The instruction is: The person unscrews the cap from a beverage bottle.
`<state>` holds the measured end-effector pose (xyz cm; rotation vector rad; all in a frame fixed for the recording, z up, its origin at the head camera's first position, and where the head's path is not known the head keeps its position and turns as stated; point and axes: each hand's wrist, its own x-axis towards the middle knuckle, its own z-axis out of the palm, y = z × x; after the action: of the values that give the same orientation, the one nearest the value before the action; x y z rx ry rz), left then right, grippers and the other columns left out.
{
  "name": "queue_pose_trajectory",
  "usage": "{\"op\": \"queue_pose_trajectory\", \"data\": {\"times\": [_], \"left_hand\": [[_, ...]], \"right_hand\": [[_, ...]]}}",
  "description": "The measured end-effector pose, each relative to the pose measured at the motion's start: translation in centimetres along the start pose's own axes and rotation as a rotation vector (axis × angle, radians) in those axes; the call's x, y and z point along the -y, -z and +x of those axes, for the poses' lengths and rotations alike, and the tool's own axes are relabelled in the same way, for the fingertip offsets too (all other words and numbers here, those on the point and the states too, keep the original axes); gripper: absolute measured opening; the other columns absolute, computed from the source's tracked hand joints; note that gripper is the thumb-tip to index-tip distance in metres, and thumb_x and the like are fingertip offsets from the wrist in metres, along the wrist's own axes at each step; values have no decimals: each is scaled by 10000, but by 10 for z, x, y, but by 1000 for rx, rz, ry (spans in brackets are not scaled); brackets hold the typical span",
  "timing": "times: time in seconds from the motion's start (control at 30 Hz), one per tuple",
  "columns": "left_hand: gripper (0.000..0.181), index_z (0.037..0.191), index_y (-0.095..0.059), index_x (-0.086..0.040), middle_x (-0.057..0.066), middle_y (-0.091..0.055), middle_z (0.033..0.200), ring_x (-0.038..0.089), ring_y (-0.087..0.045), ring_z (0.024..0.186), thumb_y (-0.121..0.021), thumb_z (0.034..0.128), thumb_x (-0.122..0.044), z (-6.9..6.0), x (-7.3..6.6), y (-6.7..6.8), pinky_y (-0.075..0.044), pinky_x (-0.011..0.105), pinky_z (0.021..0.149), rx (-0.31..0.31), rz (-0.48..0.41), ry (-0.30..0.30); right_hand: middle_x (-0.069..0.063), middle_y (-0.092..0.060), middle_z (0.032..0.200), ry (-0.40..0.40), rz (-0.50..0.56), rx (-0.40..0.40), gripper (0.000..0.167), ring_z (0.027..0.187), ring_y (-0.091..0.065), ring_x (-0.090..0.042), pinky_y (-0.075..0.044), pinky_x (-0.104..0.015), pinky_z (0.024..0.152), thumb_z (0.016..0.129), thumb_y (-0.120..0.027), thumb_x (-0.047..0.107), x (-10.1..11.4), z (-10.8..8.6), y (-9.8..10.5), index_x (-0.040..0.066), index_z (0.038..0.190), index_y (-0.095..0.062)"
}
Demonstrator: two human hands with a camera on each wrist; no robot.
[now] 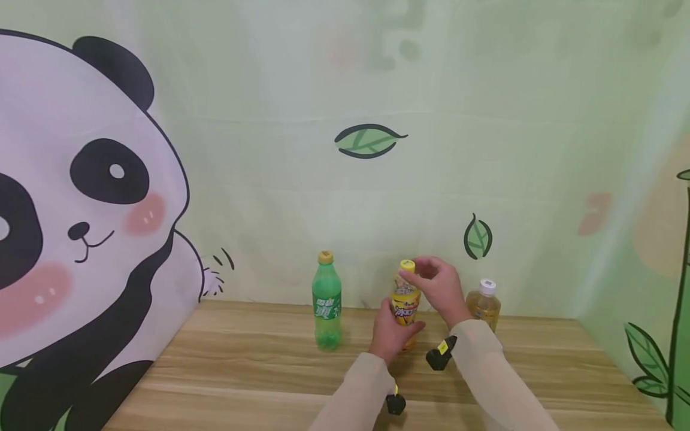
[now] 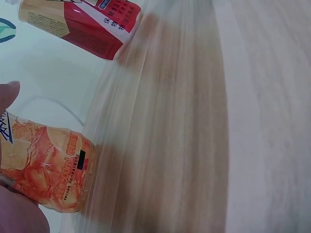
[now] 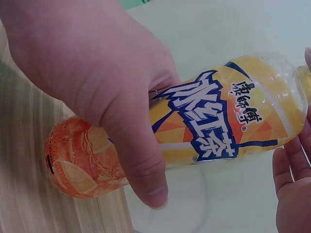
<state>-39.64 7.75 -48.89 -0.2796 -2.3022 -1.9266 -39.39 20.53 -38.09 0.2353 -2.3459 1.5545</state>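
Observation:
An orange and yellow tea bottle [image 1: 405,304] stands upright on the wooden table. My left hand [image 1: 389,332] grips its lower body, thumb across the front. Up at the yellow cap [image 1: 407,264], my right hand [image 1: 443,292] pinches with thumb and fingers. The right wrist view shows the bottle's label [image 3: 209,119] beside my left hand [image 3: 116,92], with part of my right hand [image 3: 296,199] near the cap end. In the left wrist view, the bottle's base [image 2: 53,167] is at the left, my left hand [image 2: 19,213] partly cut off.
A green bottle [image 1: 327,308] with a yellow cap stands left of my hands. Behind my right wrist is a white-capped bottle [image 1: 485,305], partly hidden. A red-and-cream container [image 2: 92,24] shows in the left wrist view. A panda-printed backdrop [image 1: 259,179] rises behind the table [image 1: 242,371].

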Motion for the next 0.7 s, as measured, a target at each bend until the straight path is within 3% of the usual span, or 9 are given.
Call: {"op": "queue_pose_trajectory", "data": {"times": [0.4,0.7], "left_hand": [[612,1368,-493,-156,48,-650,1289,236,-637,1184,-835,862,-200,2,5,0,-513,499,1070,-7,31,2],[597,1349,-509,-175,22,-661,1260,212,-642,1163,-839,852,-197,-3,5,5,-520,483,1058,19,44,-41]], "right_hand": [[-81,-668,1231,-24,-21,4,604,1144,-623,-283,-541,-442,976,822,-793,582,3,-2,-4,142,1215,-664],[-51,-668,1189,-24,-26,12,574,1081,-620,-259,-547,-367,893,820,-790,591,6,-3,-6,157,1175,-665]]}}
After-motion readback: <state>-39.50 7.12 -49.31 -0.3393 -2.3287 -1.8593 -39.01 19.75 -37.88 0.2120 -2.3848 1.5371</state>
